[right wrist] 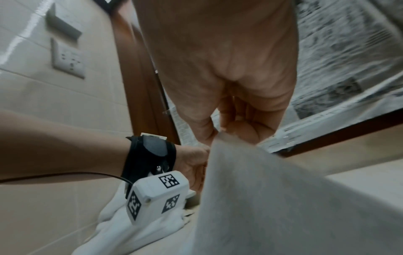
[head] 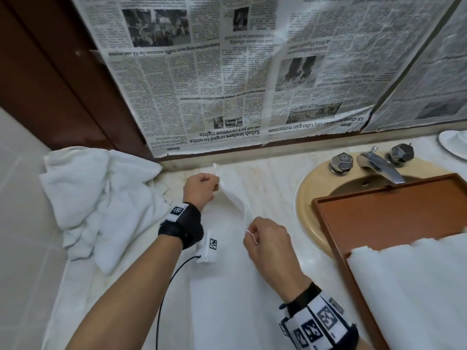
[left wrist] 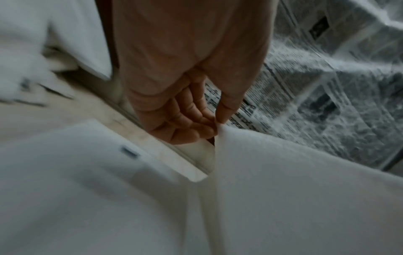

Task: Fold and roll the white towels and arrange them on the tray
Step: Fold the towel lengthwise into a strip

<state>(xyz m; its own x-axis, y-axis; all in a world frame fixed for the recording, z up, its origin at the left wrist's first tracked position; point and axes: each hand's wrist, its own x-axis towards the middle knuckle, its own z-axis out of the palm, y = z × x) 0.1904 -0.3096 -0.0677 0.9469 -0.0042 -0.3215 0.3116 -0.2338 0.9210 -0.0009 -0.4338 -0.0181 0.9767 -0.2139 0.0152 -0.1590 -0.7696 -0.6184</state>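
A white towel (head: 235, 198) is lifted off the marble counter, stretched between both hands. My left hand (head: 201, 188) pinches its far corner near the backsplash; the left wrist view shows thumb and fingers closed on the towel edge (left wrist: 283, 181). My right hand (head: 265, 238) pinches the near corner, and the cloth (right wrist: 272, 198) hangs from its fingers in the right wrist view. A brown tray (head: 394, 213) lies over the sink at the right, with several rolled white towels (head: 417, 286) at its near end. A heap of unfolded white towels (head: 101, 198) lies at the counter's left.
A beige sink (head: 307, 198) with a chrome tap (head: 379, 165) and two knobs sits under the tray. Newspaper (head: 252, 72) covers the mirror behind. A brown door frame (head: 50, 84) stands at the left. A white dish (head: 454, 142) sits at the far right.
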